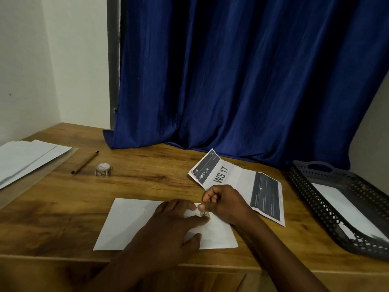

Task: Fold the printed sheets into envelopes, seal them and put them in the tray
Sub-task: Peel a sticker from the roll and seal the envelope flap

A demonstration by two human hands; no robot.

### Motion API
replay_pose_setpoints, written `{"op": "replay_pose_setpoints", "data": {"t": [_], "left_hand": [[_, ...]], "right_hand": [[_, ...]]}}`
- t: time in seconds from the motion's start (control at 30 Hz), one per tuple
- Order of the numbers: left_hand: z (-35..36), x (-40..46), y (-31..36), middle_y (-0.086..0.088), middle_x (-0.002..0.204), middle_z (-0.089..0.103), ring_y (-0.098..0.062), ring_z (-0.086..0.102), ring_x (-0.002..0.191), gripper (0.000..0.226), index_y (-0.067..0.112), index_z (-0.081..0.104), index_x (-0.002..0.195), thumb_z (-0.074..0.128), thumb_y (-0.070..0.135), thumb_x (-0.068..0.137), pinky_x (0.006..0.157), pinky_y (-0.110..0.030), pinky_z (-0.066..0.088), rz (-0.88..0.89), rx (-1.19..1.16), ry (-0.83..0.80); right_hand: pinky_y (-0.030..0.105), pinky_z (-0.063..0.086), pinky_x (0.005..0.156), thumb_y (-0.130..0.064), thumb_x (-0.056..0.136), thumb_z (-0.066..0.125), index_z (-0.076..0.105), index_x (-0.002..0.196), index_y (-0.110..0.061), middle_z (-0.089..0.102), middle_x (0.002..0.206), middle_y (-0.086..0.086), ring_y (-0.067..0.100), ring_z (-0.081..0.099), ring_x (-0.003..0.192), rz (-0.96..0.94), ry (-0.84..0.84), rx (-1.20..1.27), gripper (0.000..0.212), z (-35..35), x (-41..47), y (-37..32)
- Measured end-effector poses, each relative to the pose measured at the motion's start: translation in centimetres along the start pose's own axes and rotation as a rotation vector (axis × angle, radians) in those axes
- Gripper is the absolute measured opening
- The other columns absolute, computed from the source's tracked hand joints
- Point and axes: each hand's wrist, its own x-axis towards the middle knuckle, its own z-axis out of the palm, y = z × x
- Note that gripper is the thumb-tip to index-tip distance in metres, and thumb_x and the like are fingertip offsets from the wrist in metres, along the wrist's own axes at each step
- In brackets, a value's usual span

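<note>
Both hands lay on the envelope (pixel 134 220) on the tabletop (pixel 63 207): left hand (pixel 176 224) pressing flat, fingers straight; right hand (pixel 223 203) pinching a sticker (pixel 205 214) onto it, printed sheet (pixel 242 182) and tray (pixel 336 207) to the right

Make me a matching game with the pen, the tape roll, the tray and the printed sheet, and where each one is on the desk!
Things:
1. pen
2. tape roll
3. tray
4. printed sheet

Places:
A. far right edge of the desk
B. just behind the right hand
C. beside the white paper stack on the left
D. between the pen and the printed sheet

Pairs: 1-C, 2-D, 3-A, 4-B
</note>
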Motion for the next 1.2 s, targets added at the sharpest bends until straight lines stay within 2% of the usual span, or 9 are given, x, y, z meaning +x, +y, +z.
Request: {"op": "replay_pose_setpoints", "data": {"t": [0.23,0.43,0.5,0.57,0.67,0.8,0.93,1.1,1.2], "left_hand": [[0.0,0.1,-0.1,0.023,0.154,0.024,0.000,0.013,0.142,0.057,0.056,0.034,0.147,0.029,0.069,0.092,0.118,-0.028,0.008,-0.007,-0.045,-0.006],[0.0,-0.1,-0.1,0.021,0.158,0.014,-0.006,0.010,0.148,0.055,0.050,0.044,0.136,0.037,0.073,0.087,0.121,-0.031,0.012,-0.070,-0.082,0.028],[-0.1,-0.1,0.0,0.017,0.163,0.007,-0.013,-0.001,0.153,0.058,0.047,0.039,0.133,0.037,0.079,0.084,0.123,-0.037,0.002,-0.130,-0.053,0.048],[-0.2,0.0,0.3,0.012,0.165,0.011,-0.016,0.000,0.154,0.068,0.043,0.030,0.139,0.035,0.082,0.084,0.123,-0.040,-0.002,-0.180,-0.027,0.062],[-0.4,0.1,0.6,0.011,0.159,0.026,-0.015,0.019,0.150,0.082,0.040,0.018,0.148,0.033,0.086,0.083,0.126,-0.042,0.008,-0.225,-0.018,0.048],[-0.6,0.1,0.8,0.011,0.160,0.026,-0.015,0.022,0.148,0.089,0.040,0.013,0.153,0.038,0.086,0.081,0.126,-0.042,0.013,-0.244,-0.002,0.023],[-0.6,0.2,0.8,0.008,0.163,0.023,-0.016,0.020,0.150,0.093,0.036,0.010,0.155,0.038,0.086,0.081,0.126,-0.042,0.009,-0.244,0.003,0.026],[-0.3,0.0,0.8,0.007,0.163,0.020,-0.015,0.019,0.150,0.099,0.034,0.001,0.154,0.039,0.086,0.079,0.126,-0.042,0.008,-0.229,-0.023,0.101],[-0.1,0.0,0.8,0.009,0.164,0.010,-0.016,0.010,0.151,0.104,0.037,-0.006,0.152,0.043,0.086,0.074,0.126,-0.044,0.005,-0.209,-0.027,0.162]], "right_hand": [[0.021,0.048,0.066,-0.027,0.080,0.084,0.075,0.077,-0.028,0.071,0.068,-0.018,-0.004,0.064,0.064,-0.004,0.061,0.026,0.009,0.5,-0.6,0.0],[0.018,0.050,0.072,-0.020,0.089,0.072,0.076,0.078,-0.030,0.073,0.079,-0.024,-0.006,0.067,0.079,-0.040,0.104,0.001,0.015,0.6,-1.0,0.2],[0.018,0.051,0.075,-0.019,0.092,0.067,0.075,0.079,-0.030,0.073,0.081,-0.024,-0.006,0.067,0.083,-0.051,0.114,0.028,0.019,0.5,-1.1,0.3],[0.023,0.054,0.082,-0.019,0.095,0.064,0.076,0.083,-0.030,0.075,0.085,-0.018,-0.002,0.068,0.086,-0.039,0.110,0.126,0.020,-0.1,-1.1,0.4],[0.029,0.055,0.083,-0.025,0.098,0.062,0.076,0.089,-0.035,0.075,0.084,-0.007,0.006,0.070,0.083,-0.013,0.089,0.265,0.020,-0.9,-1.1,0.1],[0.028,0.056,0.084,-0.021,0.102,0.057,0.077,0.093,-0.034,0.076,0.090,-0.006,0.006,0.071,0.086,-0.028,0.032,0.301,0.025,-1.1,-0.7,-1.1],[0.032,0.056,0.095,-0.021,0.099,0.059,0.077,0.100,-0.027,0.076,0.100,-0.009,0.007,0.070,0.098,-0.096,-0.115,0.095,0.019,-0.8,0.1,-3.2],[0.038,0.055,0.094,-0.028,0.091,0.070,0.076,0.103,-0.022,0.076,0.101,-0.004,0.011,0.069,0.097,-0.216,-0.242,-0.160,0.015,-0.2,1.2,-5.7],[0.041,0.054,0.085,-0.034,0.087,0.073,0.073,0.096,-0.011,0.073,0.095,0.010,0.023,0.067,0.089,-0.252,-0.332,-0.272,0.025,-0.2,1.6,-6.7]]}}
